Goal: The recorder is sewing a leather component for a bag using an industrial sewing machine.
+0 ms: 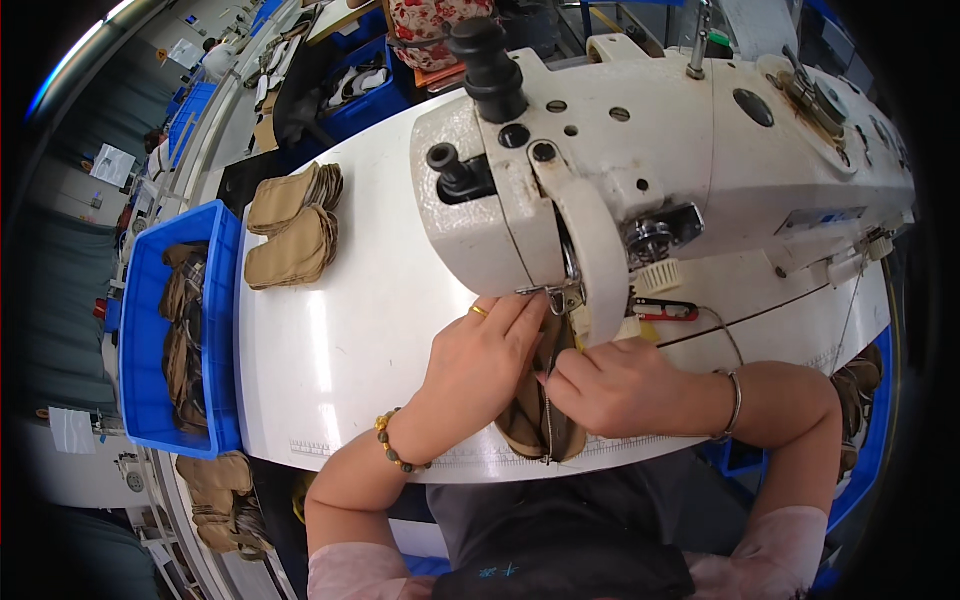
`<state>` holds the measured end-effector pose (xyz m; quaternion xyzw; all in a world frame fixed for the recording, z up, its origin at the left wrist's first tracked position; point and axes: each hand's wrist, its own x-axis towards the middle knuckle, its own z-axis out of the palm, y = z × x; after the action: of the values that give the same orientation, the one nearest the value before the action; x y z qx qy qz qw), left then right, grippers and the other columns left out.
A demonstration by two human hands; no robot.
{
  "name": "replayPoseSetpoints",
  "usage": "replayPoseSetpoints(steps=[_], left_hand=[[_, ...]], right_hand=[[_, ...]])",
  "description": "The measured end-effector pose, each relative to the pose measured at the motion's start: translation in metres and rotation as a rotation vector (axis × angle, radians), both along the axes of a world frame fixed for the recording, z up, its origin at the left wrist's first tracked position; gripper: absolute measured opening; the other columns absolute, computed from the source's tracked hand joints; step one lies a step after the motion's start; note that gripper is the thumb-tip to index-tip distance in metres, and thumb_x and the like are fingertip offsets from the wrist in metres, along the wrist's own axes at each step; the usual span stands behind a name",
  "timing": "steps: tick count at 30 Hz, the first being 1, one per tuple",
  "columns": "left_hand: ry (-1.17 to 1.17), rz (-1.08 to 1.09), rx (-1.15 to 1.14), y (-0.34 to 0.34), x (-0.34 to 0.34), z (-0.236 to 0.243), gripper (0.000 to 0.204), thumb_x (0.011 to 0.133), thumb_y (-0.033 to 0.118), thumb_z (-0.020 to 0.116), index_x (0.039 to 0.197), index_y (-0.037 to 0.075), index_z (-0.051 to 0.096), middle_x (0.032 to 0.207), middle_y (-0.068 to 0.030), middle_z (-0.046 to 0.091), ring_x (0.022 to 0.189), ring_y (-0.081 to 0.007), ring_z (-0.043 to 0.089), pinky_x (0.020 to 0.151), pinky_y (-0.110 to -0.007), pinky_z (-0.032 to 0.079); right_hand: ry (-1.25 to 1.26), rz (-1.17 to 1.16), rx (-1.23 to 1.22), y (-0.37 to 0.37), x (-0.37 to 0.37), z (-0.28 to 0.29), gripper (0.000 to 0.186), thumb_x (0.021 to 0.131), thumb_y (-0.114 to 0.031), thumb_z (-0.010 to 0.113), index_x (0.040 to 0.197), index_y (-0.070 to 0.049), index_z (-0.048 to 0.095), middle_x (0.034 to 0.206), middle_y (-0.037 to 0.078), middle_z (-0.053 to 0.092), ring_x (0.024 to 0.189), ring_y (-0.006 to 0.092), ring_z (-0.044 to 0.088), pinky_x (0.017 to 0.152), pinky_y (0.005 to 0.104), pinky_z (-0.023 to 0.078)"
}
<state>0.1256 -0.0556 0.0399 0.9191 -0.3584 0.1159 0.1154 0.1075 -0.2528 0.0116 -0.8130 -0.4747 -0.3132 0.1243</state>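
A brown fabric piece with a zipper point(546, 415) lies under the presser foot point(566, 298) of a white sewing machine point(620, 130), its near end at the table's front edge. From the left, my left hand point(482, 355) grips the piece's left side, its fingers stretched forward and close together beside the foot. My right hand point(622, 388) is closed on the right side along the zipper, with curled fingers. Part of the fabric is hidden beneath both hands and the machine head. Just beyond my right hand lie red-handled thread snips point(668, 311).
Two stacks of brown fabric pieces point(290, 245) sit on the white table point(345, 360) at the far left. A blue bin point(222, 330) of brown pieces stands against the left edge, with more brown pieces point(222, 495) below it. Another blue bin point(872, 440) is at the right.
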Motion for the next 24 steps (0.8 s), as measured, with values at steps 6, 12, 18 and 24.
replayPoseSetpoints(steps=[6,12,18,24], left_hand=[[0.091,0.014,-0.024,0.005,0.001,-0.009,0.045,0.071,0.004,0.07,0.116,0.006,0.065,0.112,-0.0102,0.065,0.096,-0.0284,0.061,0.077,-0.038,0.053],[0.087,-0.002,0.066,0.005,-0.002,-0.007,0.039,0.076,0.006,0.063,0.115,0.001,0.065,0.118,-0.012,0.065,0.106,-0.0271,0.06,0.082,-0.034,0.055],[0.098,-0.004,0.123,0.005,-0.001,-0.005,0.04,0.077,0.009,0.061,0.116,-0.003,0.065,0.124,-0.0133,0.065,0.111,-0.0248,0.06,0.085,-0.029,0.055],[0.151,0.005,0.093,0.009,0.001,-0.002,0.038,0.078,0.008,0.06,0.114,-0.003,0.065,0.124,-0.013,0.065,0.114,-0.0252,0.061,0.085,-0.03,0.056]], right_hand=[[0.134,0.004,-0.116,-0.001,-0.003,-0.001,0.013,0.072,-0.016,0.065,0.065,-0.008,0.057,0.081,0.008,0.054,0.055,0.0115,0.053,0.047,0.0245,0.041],[0.212,0.022,-0.204,-0.002,-0.004,0.001,0.011,0.072,-0.014,0.065,0.066,-0.007,0.058,0.078,0.009,0.054,0.055,0.0129,0.056,0.046,0.0259,0.043],[0.167,0.048,-0.155,-0.002,-0.001,0.001,0.012,0.071,-0.014,0.065,0.066,-0.008,0.056,0.076,0.007,0.053,0.055,0.0119,0.056,0.044,0.0263,0.043],[0.178,-0.074,-0.17,-0.001,0.0,0.0,0.011,0.068,-0.015,0.065,0.075,-0.01,0.058,0.08,0.003,0.054,0.061,0.0129,0.056,0.046,0.0274,0.045]])
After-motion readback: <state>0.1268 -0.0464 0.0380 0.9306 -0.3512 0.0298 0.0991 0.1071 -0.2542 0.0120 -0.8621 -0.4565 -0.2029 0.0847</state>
